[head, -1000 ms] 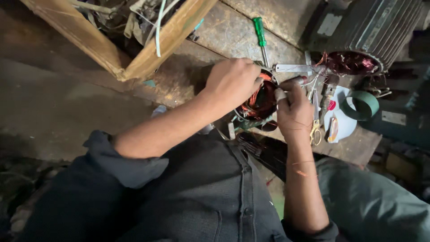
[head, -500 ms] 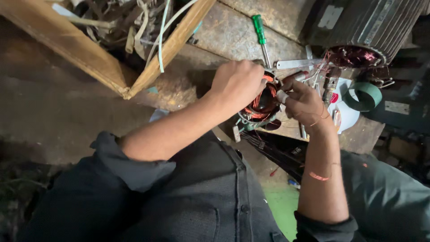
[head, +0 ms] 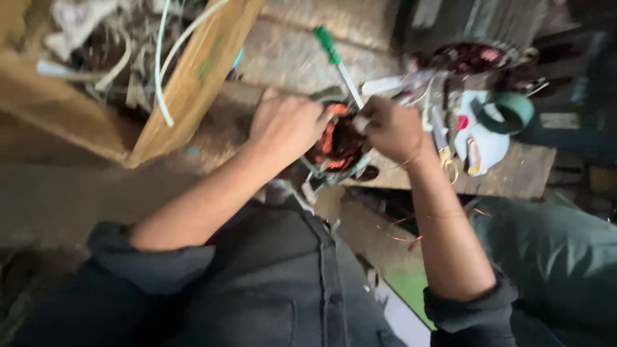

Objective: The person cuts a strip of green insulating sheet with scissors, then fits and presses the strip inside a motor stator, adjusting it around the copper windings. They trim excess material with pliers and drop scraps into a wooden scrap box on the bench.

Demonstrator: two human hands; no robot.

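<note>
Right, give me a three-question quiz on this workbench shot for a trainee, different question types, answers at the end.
1. True or false: both the left hand and the right hand are on the copper-wound coil.
2. Multiple choice: the green-handled screwdriver lies A) in the right hand, B) on the bench beyond the coil, C) inside the wooden frame.
3. Fill in: the open ring of green tape sits to the ____ of the right hand.

Key:
1. True; the hands close on it from either side, though blur hides the exact grip.
2. B.
3. Right.
</note>
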